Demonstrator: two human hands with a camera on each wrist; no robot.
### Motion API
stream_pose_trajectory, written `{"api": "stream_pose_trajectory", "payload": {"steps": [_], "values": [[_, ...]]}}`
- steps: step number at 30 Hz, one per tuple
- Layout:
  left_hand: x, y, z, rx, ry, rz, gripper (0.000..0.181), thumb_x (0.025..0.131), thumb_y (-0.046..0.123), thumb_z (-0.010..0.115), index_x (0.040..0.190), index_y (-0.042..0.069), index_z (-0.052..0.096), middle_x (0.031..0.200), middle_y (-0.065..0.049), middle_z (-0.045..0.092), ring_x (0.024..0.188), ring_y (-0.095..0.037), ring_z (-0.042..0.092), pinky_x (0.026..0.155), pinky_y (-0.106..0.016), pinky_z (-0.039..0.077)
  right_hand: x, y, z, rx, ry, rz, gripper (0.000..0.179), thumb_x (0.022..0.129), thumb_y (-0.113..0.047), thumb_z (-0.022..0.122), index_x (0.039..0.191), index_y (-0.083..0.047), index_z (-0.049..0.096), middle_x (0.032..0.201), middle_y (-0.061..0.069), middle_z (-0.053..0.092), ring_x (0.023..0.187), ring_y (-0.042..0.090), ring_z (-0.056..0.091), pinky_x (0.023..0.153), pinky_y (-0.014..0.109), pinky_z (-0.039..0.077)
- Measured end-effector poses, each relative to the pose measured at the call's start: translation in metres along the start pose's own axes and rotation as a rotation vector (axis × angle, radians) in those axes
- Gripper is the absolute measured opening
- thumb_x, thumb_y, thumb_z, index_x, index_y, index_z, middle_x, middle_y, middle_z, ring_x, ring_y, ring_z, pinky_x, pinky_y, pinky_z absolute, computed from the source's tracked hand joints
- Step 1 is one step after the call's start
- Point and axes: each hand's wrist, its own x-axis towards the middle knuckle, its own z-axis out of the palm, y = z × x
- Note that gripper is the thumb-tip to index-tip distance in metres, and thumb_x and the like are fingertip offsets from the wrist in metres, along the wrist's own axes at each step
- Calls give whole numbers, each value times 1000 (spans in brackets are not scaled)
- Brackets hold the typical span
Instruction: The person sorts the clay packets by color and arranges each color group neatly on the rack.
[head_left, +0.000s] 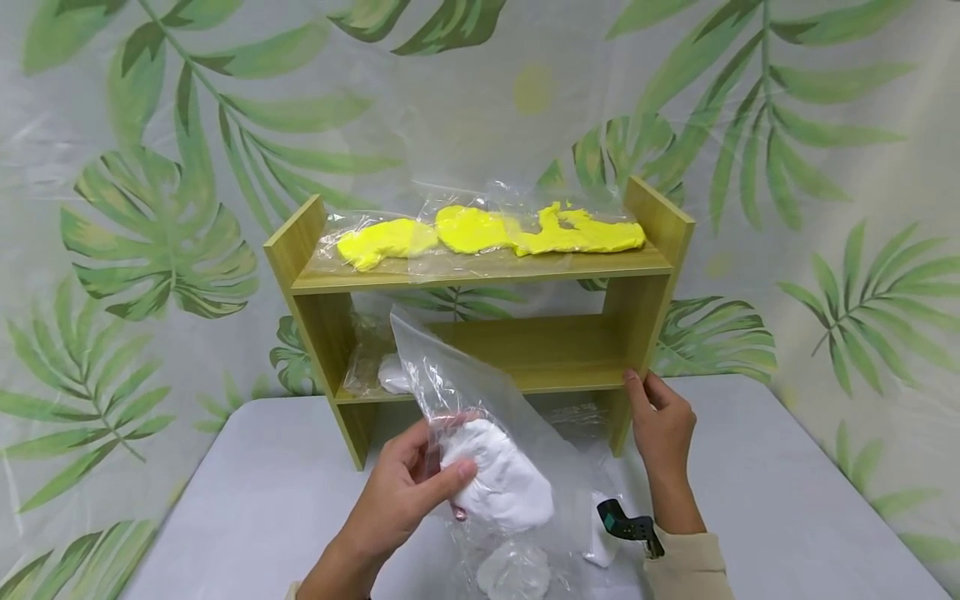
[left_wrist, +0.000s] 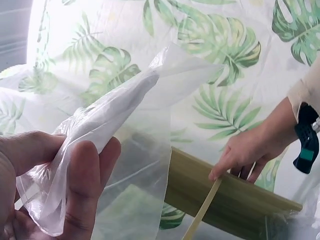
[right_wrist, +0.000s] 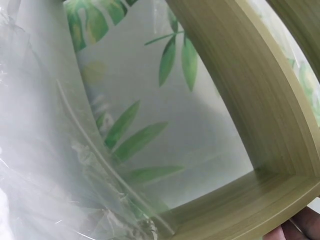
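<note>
My left hand (head_left: 401, 479) grips a clear plastic bag holding a flattened white clay-like lump (head_left: 501, 479), thumb in front and fingers behind. The bag's loose part (head_left: 450, 358) stretches up in front of the wooden shelf (head_left: 555, 346) and hides some of its middle board. In the left wrist view the bag (left_wrist: 115, 102) is seen nearly edge-on between thumb and fingers. My right hand (head_left: 663, 425) holds the shelf's right side panel near the middle board, thumb on its front edge. Only fingertips (right_wrist: 295, 227) show at the panel in the right wrist view.
Clear bags with yellow lumps (head_left: 468, 229) lie along the top board. Another bagged white lump (head_left: 392, 375) sits at the middle board's left end. More bagged white material (head_left: 513, 571) rests on the white table (head_left: 247, 500) below my left hand. A leaf-patterned cloth hangs behind.
</note>
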Motion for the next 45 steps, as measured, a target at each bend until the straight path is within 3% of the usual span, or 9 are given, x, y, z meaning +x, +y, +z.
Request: {"api": "stream_pose_trajectory", "payload": {"steps": [5,8,17,22,26,31,38,42,45], "values": [[13,-8,-6,37,29,-13,41,90,-1,63,130,2,53,103,-15,59,76,-15,62,53,-33,56,0,0,0,-4,3,-12,39,93,-45,60,115,-15,73,103,5,73,92,16,66,68,5,41],[20,-13,-10,34,64,-71,43,90,0,64,131,3,52,103,-14,60,73,-14,62,52,-30,55,0,1,0,-5,4,-16,39,94,-44,60,115,-14,72,103,6,73,93,20,66,68,5,41],[36,-17,-20,75,141,-206,46,90,11,67,134,11,53,89,-6,52,64,-14,61,55,-36,57,1,2,0,0,5,-19,38,93,-43,61,114,-15,73,102,6,73,87,4,63,69,6,42],[47,-13,-24,168,181,-305,43,89,17,70,130,14,57,92,-8,60,64,-15,61,54,-35,55,1,2,0,6,2,-2,39,93,-45,61,115,-15,73,102,5,73,91,14,66,69,7,42],[54,-10,-29,263,197,-369,41,89,18,70,128,13,59,87,-8,63,54,-15,52,45,-26,45,0,2,0,2,-2,-2,39,93,-45,60,115,-16,73,101,4,73,93,20,67,70,8,42],[65,-7,-34,327,193,-410,39,89,17,68,127,9,58,82,-9,61,50,-17,54,42,-23,40,0,2,0,5,4,-12,38,93,-44,61,115,-16,73,102,4,73,93,18,67,71,8,42],[81,-12,-41,331,206,-434,37,92,10,61,126,0,53,79,-9,56,49,-17,59,45,-27,47,-1,1,-2,9,-4,-1,37,93,-43,62,115,-16,73,102,6,73,85,-6,59,72,12,43],[91,-15,-48,309,220,-451,36,93,10,55,126,-5,49,86,-12,57,54,-17,61,51,-29,52,-1,1,-1,2,-2,-12,37,93,-43,61,116,-16,73,102,5,73,86,-2,61,71,12,44],[98,-17,-51,311,224,-465,48,93,12,54,136,-6,42,101,-20,60,57,-17,63,59,-31,56,0,2,-1,-1,0,-15,38,93,-44,61,116,-16,73,102,4,73,88,5,64,72,13,44]]}}
